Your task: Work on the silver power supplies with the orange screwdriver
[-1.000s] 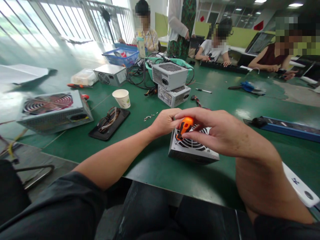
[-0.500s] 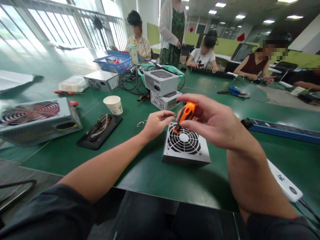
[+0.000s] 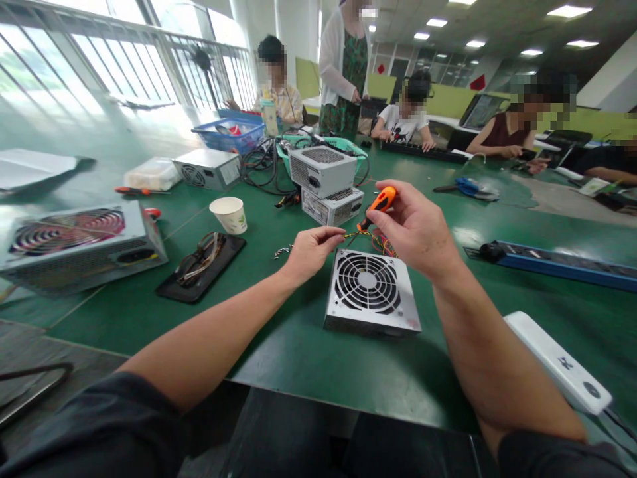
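Observation:
Between the thumb and fingers of my right hand [image 3: 415, 222] is an orange and black screwdriver [image 3: 382, 202], tilted, its shaft pointing down and left towards the wires. My left hand [image 3: 316, 251] pinches the end of twisted yellow and black wires [image 3: 365, 234], which run behind the power supply and towards my right hand. Right in front of me lies a silver power supply [image 3: 408, 292], its round fan grille [image 3: 368, 280] facing up. Both hands are over its far edge. Several small screws [image 3: 283, 251] lie on the table left of my left hand.
Two stacked power supplies [image 3: 323, 169] stand just beyond my hands. To the left are a paper cup [image 3: 229, 215], glasses on a black phone-like slab [image 3: 199, 269] and a larger power supply [image 3: 79, 242]. A white power strip [image 3: 552, 358] lies at right. Other people [image 3: 403, 126] work across the table.
My right hand has lifted the screwdriver off the fan grille, moving it away and slightly right, to the wires behind the power supply. My left hand stays nearly in place.

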Available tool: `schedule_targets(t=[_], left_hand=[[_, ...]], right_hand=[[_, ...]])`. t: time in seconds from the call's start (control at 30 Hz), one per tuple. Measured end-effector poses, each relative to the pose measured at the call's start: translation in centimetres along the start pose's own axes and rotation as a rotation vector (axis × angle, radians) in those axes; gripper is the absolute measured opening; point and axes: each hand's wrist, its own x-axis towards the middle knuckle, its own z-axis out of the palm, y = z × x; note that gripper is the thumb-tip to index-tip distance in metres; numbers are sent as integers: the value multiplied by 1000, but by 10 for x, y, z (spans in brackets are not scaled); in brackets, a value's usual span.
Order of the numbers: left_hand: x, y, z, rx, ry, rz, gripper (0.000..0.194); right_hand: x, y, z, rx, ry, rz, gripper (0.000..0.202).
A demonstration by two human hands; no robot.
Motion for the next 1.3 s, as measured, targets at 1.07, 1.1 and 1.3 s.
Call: schedule_targets(t=[1.07,1.1,1.3], left_hand=[[-1,4,3,-92,-132,-19,17],[-1,5,2,-63,-136,0,17],[-3,6,-1,165,-103,58,19]], right_hand=[[-7,-25,1,-210,-231,-110,33],[-7,-23,2,-189,-235,-109,33],[0,-12,-6,37,-90,-9,33]])
